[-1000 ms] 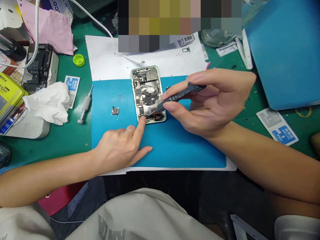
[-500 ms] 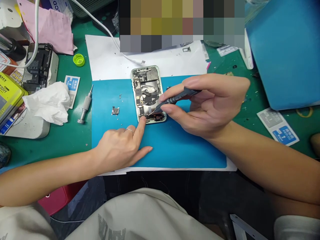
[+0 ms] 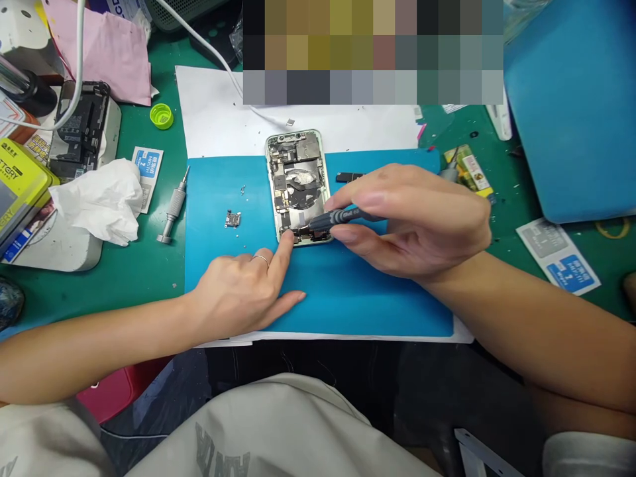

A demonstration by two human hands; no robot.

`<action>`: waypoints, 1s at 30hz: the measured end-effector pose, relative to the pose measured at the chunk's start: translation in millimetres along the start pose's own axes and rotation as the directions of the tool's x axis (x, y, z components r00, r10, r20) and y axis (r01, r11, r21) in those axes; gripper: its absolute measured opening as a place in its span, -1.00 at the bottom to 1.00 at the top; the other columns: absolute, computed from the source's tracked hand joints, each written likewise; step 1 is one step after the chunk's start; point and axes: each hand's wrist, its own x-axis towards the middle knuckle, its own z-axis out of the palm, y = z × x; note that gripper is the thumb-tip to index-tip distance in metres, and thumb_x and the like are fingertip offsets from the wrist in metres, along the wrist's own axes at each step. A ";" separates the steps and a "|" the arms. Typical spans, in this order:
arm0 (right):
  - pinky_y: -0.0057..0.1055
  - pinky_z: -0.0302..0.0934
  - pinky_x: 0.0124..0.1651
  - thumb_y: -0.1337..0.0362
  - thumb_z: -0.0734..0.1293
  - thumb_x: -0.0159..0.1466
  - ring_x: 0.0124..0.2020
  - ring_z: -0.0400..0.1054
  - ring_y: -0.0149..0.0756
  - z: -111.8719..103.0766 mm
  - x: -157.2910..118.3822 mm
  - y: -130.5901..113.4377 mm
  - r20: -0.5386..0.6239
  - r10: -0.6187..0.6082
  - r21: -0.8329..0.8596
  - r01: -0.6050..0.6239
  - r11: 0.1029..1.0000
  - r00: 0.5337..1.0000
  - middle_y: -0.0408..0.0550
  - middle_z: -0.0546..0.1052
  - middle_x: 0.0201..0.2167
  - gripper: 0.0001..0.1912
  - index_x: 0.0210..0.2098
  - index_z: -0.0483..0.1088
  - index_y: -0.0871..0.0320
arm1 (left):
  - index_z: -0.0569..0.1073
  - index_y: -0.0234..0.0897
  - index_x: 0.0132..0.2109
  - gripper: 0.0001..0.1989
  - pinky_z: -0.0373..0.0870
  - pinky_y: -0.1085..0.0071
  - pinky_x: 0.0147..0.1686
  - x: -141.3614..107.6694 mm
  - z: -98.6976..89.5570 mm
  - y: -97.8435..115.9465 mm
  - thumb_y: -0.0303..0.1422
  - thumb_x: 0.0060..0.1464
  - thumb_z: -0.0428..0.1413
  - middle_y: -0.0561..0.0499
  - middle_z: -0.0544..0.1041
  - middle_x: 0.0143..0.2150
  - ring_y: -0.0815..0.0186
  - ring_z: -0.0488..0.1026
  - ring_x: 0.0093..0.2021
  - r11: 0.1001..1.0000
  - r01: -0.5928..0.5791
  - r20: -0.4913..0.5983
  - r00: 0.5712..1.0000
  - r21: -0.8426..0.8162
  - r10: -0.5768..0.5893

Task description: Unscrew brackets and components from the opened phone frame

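An opened phone body [image 3: 301,179] lies on the blue mat [image 3: 318,291], its inner parts exposed. My left hand [image 3: 248,285] rests on the mat with its index fingertip on the phone's lower left edge and its thumb stretched apart. Between the thumb and fingers of my right hand [image 3: 417,222] is a dark pen-shaped tool [image 3: 338,218], its thin tip inside the phone's lower end. A small metal part [image 3: 232,218] and tiny screws [image 3: 243,190] lie left of the phone. Behind my right fingers a black strip [image 3: 348,177] is partly hidden.
A silver screwdriver [image 3: 173,207] lies at the mat's left edge. Further left are a crumpled tissue [image 3: 102,202], another opened phone [image 3: 79,132] and a yellow box [image 3: 22,175]. A green cap [image 3: 161,116] stands behind. At the right are a blue panel [image 3: 576,112] and a card [image 3: 558,257].
My right hand and the tool have tilted lower, uncovering the black strip and a yellow packet. The whole view has shifted slightly. My left fingertip remains on the phone.
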 end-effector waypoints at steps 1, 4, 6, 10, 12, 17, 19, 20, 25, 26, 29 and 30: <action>-0.29 0.59 -0.29 0.32 0.47 0.24 -0.27 0.61 -0.24 -0.9 0.8 -0.8 0.009 0.014 -0.003 -0.014 1.000 1.000 -0.21 0.66 -0.17 -0.31 0.29 0.24 -0.19 | 0.24 -0.61 0.33 -0.29 0.12 0.32 -0.67 -0.1 0.2 0.0 -0.01 0.38 -0.09 -0.07 0.57 -0.34 0.26 0.51 -0.52 1.000 0.003 0.003 1.000 -0.001 -0.003; -0.27 0.58 -0.25 0.34 0.50 0.20 -0.22 0.61 -0.22 -1.0 1.6 -2.1 0.010 0.024 0.028 -0.024 0.999 1.000 -0.18 0.65 -0.13 -0.27 0.29 0.26 -0.15 | 0.23 -0.61 0.33 -0.28 0.13 0.32 -0.67 -0.2 0.3 0.3 0.00 0.38 -0.11 -0.07 0.57 -0.33 0.26 0.51 -0.52 1.000 0.006 0.012 1.000 -0.002 -0.006; -0.23 0.59 -0.21 0.40 0.51 0.18 -0.18 0.60 -0.18 1.2 1.5 -2.5 -0.003 0.033 0.090 -0.033 0.995 0.999 -0.12 0.64 -0.11 -0.26 0.30 0.27 -0.05 | 0.23 -0.61 0.33 -0.29 0.14 0.32 -0.66 0.0 -0.4 0.6 0.00 0.38 -0.11 -0.07 0.57 -0.32 0.26 0.52 -0.51 1.000 0.007 0.029 1.000 -0.002 -0.007; -0.19 0.59 -0.15 0.50 0.45 0.21 -0.16 0.60 -0.18 5.6 1.6 -2.5 -0.025 0.095 0.163 -0.090 0.983 0.995 -0.13 0.62 -0.13 -0.28 0.29 0.27 -0.06 | 0.24 -0.60 0.33 -0.28 0.16 0.33 -0.66 0.3 -2.3 0.9 0.01 0.37 -0.09 -0.05 0.57 -0.32 0.26 0.53 -0.50 1.000 0.012 0.059 0.998 0.004 -0.012; -0.23 0.58 -0.21 0.44 0.46 0.21 -0.21 0.60 -0.21 5.7 1.4 -1.5 -0.037 0.057 0.136 -0.051 0.989 0.998 -0.16 0.62 -0.14 -0.29 0.29 0.27 -0.06 | 0.23 -0.59 0.34 -0.28 0.15 0.33 -0.66 0.5 -2.7 0.9 0.01 0.38 -0.09 -0.05 0.57 -0.32 0.26 0.53 -0.50 1.000 0.014 0.070 0.997 0.004 -0.015; -0.30 0.55 -0.23 0.35 0.46 0.24 -0.21 0.58 -0.24 2.8 -0.9 -0.2 -0.043 0.020 0.005 -0.020 1.000 0.999 -0.17 0.64 -0.08 -0.33 0.29 0.26 -0.10 | 0.22 -0.60 0.35 -0.27 0.15 0.32 -0.65 0.6 -2.6 0.9 0.01 0.38 -0.11 -0.05 0.57 -0.31 0.26 0.53 -0.49 1.000 0.013 0.073 0.997 0.010 -0.014; -0.28 0.55 -0.21 0.32 0.45 0.26 -0.20 0.59 -0.22 2.3 -1.0 -1.0 -0.052 0.036 -0.027 -0.038 0.999 0.998 -0.20 0.64 -0.06 -0.34 0.29 0.25 -0.16 | 0.23 -0.60 0.35 -0.28 0.15 0.32 -0.65 0.5 -2.7 1.0 0.00 0.38 -0.10 -0.05 0.57 -0.31 0.26 0.53 -0.49 1.000 0.011 0.068 0.998 0.007 -0.012; -0.26 0.55 -0.20 0.32 0.44 0.26 -0.18 0.59 -0.20 2.3 -0.8 -1.4 -0.047 0.049 -0.028 -0.051 0.998 0.998 -0.20 0.64 -0.06 -0.34 0.29 0.24 -0.18 | 0.23 -0.60 0.35 -0.28 0.14 0.33 -0.65 0.4 -2.9 1.0 0.01 0.38 -0.10 -0.04 0.57 -0.32 0.26 0.53 -0.49 1.000 0.012 0.069 0.998 0.005 -0.013; -0.25 0.52 -0.22 0.36 0.39 0.29 -0.25 0.59 -0.23 1.8 2.4 -2.3 -0.012 0.058 -0.023 -0.058 0.998 0.998 -0.22 0.65 -0.13 -0.40 0.26 0.26 -0.19 | 0.23 -0.61 0.34 -0.28 0.15 0.33 -0.65 -0.1 -2.5 0.7 0.00 0.38 -0.09 -0.05 0.56 -0.32 0.26 0.52 -0.50 1.000 0.010 0.058 0.998 0.005 -0.010; -0.27 0.51 -0.24 0.35 0.40 0.29 -0.28 0.59 -0.25 1.6 3.1 -2.5 -0.030 0.045 -0.043 -0.046 0.998 0.999 -0.24 0.66 -0.16 -0.42 0.24 0.28 -0.18 | 0.24 -0.61 0.34 -0.28 0.15 0.32 -0.65 -0.1 -2.2 0.6 -0.01 0.38 -0.09 -0.05 0.56 -0.32 0.26 0.52 -0.50 1.000 0.009 0.052 0.999 0.006 -0.009; -0.28 0.50 -0.25 0.33 0.43 0.26 -0.27 0.59 -0.26 1.8 5.1 -3.6 -0.066 0.016 -0.057 -0.019 0.998 0.998 -0.22 0.65 -0.16 -0.43 0.22 0.32 -0.14 | 0.23 -0.61 0.34 -0.28 0.16 0.32 -0.66 0.1 -1.5 0.6 0.00 0.38 -0.10 -0.04 0.55 -0.33 0.25 0.52 -0.50 1.000 0.006 0.053 0.999 0.006 -0.006; -0.26 0.51 -0.23 0.33 0.42 0.26 -0.23 0.59 -0.24 2.1 5.6 -4.0 -0.062 0.021 -0.039 -0.023 0.999 0.998 -0.20 0.64 -0.15 -0.43 0.22 0.31 -0.13 | 0.23 -0.60 0.34 -0.29 0.17 0.32 -0.66 0.3 -1.5 0.7 0.00 0.38 -0.11 -0.04 0.55 -0.33 0.26 0.52 -0.50 1.000 0.006 0.056 0.998 0.005 -0.006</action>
